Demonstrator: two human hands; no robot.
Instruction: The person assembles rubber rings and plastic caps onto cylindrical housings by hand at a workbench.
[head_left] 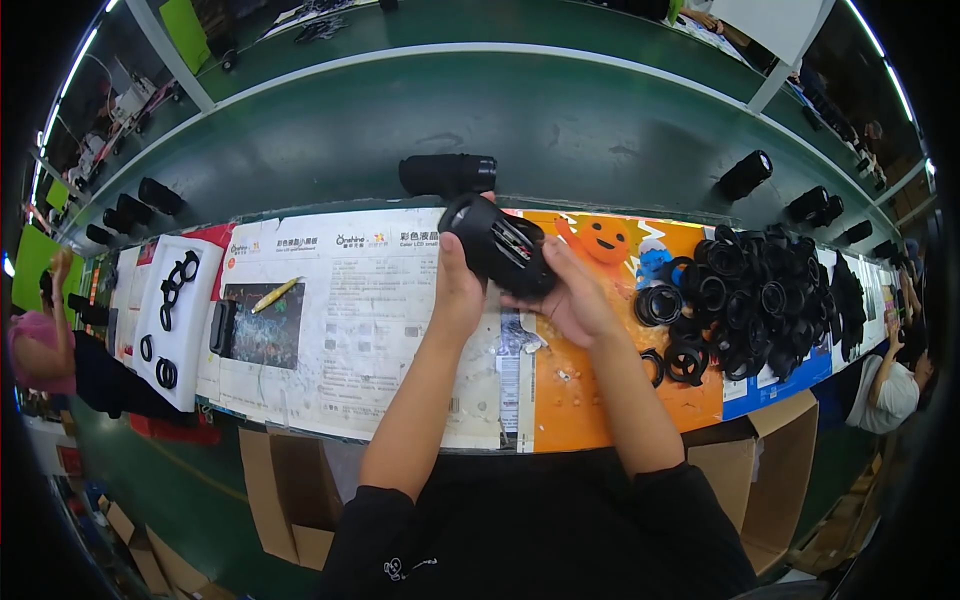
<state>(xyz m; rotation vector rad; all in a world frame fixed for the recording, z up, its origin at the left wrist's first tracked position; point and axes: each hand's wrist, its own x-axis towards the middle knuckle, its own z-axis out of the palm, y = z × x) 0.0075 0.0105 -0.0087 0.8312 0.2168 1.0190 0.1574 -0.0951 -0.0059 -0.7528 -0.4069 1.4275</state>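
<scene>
Between my two hands, above the middle of the bench, is a black cylindrical housing (497, 243), tilted, with a slot in its side that shows light-coloured parts inside. My left hand (460, 285) closes round its left side, thumb up along the end ring. At its lower right end, my right hand (577, 300) grips with thumb and fingers. A similar dark cylinder (447, 174) lies just beyond my hands on the green surface. To the right of my right hand is a heap of black plastic rings (745, 300), several lying loose at its near edge.
A white tray (180, 260) with a few black rings stands at left, near a yellow pen (275, 294) and a black bar-shaped part (222, 327). More cylinders (745, 175) stand along the green conveyor (590, 130). Cardboard boxes (290, 490) sit below the bench. People work at both sides.
</scene>
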